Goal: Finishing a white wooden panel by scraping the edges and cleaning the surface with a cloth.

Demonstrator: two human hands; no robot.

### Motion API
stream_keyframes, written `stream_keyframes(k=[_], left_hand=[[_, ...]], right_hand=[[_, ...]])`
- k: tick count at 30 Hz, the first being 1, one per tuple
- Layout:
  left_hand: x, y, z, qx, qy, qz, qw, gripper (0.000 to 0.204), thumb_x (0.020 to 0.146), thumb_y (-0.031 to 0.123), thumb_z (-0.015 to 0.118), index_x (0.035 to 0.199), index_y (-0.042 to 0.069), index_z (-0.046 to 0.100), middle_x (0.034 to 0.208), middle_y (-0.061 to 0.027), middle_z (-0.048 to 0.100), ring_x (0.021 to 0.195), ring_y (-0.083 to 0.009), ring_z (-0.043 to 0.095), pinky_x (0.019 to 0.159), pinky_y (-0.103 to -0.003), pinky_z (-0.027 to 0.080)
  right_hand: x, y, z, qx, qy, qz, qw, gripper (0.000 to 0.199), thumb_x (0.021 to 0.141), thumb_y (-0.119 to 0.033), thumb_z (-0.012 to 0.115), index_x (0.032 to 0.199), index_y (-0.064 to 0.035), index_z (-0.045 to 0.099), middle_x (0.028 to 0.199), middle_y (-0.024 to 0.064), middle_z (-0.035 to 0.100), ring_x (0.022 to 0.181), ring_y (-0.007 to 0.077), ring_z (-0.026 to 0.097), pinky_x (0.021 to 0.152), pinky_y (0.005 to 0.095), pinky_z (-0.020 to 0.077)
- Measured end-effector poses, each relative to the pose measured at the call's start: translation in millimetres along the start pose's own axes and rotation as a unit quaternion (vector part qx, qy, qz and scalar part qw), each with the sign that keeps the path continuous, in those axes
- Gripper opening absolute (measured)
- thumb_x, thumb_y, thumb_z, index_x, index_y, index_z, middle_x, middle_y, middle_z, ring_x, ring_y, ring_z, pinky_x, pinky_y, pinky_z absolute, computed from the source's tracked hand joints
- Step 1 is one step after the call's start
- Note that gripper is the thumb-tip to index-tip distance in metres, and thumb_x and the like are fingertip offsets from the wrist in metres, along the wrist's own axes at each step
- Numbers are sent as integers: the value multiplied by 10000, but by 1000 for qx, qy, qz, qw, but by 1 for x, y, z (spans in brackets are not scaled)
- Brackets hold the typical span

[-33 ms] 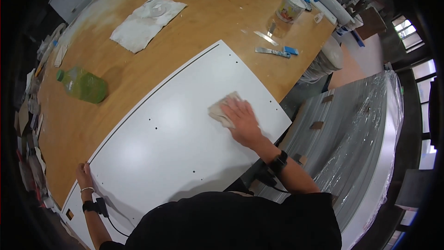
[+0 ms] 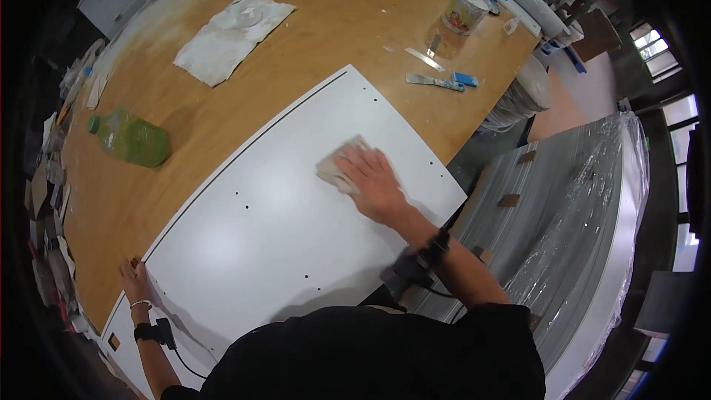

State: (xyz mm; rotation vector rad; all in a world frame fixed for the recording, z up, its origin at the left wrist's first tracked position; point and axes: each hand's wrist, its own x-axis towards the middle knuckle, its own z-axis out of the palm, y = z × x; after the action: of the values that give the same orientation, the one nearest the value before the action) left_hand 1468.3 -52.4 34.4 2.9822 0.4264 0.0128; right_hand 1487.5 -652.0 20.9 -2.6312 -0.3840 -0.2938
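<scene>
A large white panel (image 2: 274,215) with small drilled holes lies flat on a wooden table (image 2: 348,30). My right hand (image 2: 374,185) presses a small beige cloth (image 2: 335,167) flat against the panel near its right side. The fingers cover most of the cloth. My left hand (image 2: 135,278) grips the panel's near left edge, fingers on its rim. A black band is on each wrist.
A green plastic bottle (image 2: 133,139) lies on the table left of the panel. A crumpled white rag (image 2: 229,30) is further back. A cup (image 2: 465,9) and a blue-handled scraper (image 2: 437,83) sit at the far right. Plastic-wrapped boards (image 2: 585,200) stand to my right.
</scene>
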Motion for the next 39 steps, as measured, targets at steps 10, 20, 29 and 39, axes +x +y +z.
stream_keyframes(k=[10,20,29,39], left_hand=[[-56,173,53,64,-109,61,990,800,851,420,494,1388,5,71,1411,-307,46,1307,-463,74,1012,-583,148],[-37,166,65,94,-88,39,991,823,851,591,363,1401,53,72,1413,-302,64,1307,-465,65,995,-601,151],[-36,171,72,110,-50,42,992,808,844,606,365,1404,83,108,1419,-284,88,1312,-454,73,999,-600,149],[-60,208,61,128,-77,41,988,806,852,595,348,1404,64,96,1422,-282,52,1326,-424,46,1023,-583,105]], right_hand=[[106,68,12,41,102,-8,994,424,803,-189,556,1208,-103,467,1291,115,420,1215,341,348,1019,499,211],[-160,139,-128,28,-8,279,960,439,810,-128,518,1233,-53,429,1257,159,446,1167,340,401,967,431,305],[-124,-22,-39,41,-56,-21,997,498,787,-203,556,1244,-46,434,1339,166,370,1274,310,306,1064,474,168],[-111,1,-29,-112,66,144,981,504,791,-178,558,1251,-36,410,1330,176,375,1265,329,307,1045,498,198]])
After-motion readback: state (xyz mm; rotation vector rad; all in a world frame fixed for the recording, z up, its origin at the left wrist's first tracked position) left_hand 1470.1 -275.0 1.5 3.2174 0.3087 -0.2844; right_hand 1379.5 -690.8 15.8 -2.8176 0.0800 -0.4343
